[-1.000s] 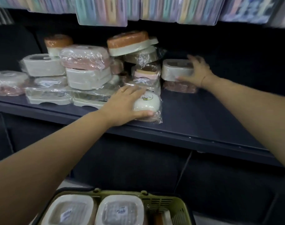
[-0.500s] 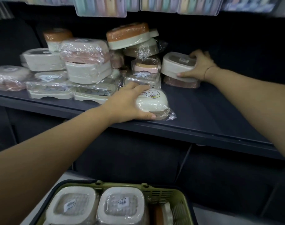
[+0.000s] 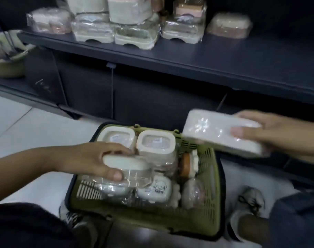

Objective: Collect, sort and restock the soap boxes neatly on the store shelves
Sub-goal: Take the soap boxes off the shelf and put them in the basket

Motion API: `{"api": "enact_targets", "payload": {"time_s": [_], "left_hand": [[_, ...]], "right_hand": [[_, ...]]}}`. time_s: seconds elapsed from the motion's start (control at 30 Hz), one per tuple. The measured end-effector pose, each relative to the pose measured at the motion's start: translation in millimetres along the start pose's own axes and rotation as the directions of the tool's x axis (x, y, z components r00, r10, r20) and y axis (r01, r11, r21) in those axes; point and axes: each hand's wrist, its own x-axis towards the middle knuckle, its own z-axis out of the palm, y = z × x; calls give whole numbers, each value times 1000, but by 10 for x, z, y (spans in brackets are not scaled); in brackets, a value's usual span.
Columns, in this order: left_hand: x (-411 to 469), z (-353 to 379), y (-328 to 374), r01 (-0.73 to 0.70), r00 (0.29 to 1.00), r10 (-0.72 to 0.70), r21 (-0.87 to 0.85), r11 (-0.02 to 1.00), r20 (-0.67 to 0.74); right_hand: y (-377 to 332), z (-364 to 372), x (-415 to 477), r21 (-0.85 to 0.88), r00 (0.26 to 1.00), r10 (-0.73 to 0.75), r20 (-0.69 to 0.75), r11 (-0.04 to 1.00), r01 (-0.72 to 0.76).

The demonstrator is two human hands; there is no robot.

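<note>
wrapped soap boxes [image 3: 134, 31] line the shelf [image 3: 224, 56]; green basket [image 3: 143, 219] on floor [image 3: 36, 133].

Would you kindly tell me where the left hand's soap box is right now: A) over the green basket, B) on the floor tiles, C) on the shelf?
A: the left hand grips its wrapped soap box just above the green basket.
</note>
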Motion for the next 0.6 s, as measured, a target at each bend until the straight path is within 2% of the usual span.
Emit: {"api": "enact_targets", "payload": {"time_s": [0.07,0.13,0.2,0.33,0.5,0.6], "left_hand": [[30,108,-329,164,974,-176,95,982,141],[116,204,-571,257,927,-304,218,942,221],[192,294,-732,302,887,-388,320,898,250],[259,466,-903,322,875,-408,314,893,260],[336,587,-1280,222,931,-314,390,893,187],[393,631,-1273,254,921,-352,430,867,167]], "right_hand": [[303,504,8,-22,928,227,295,973,-230],[594,1000,119,-135,848,369,380,929,-344],[834,1404,244,-198,808,440,392,898,-393],[1063,1888,464,-72,784,473,402,870,-488],[1332,2132,646,-105,802,434,410,896,-430],[1392,2129,696,-177,809,408,422,913,-368]]}}
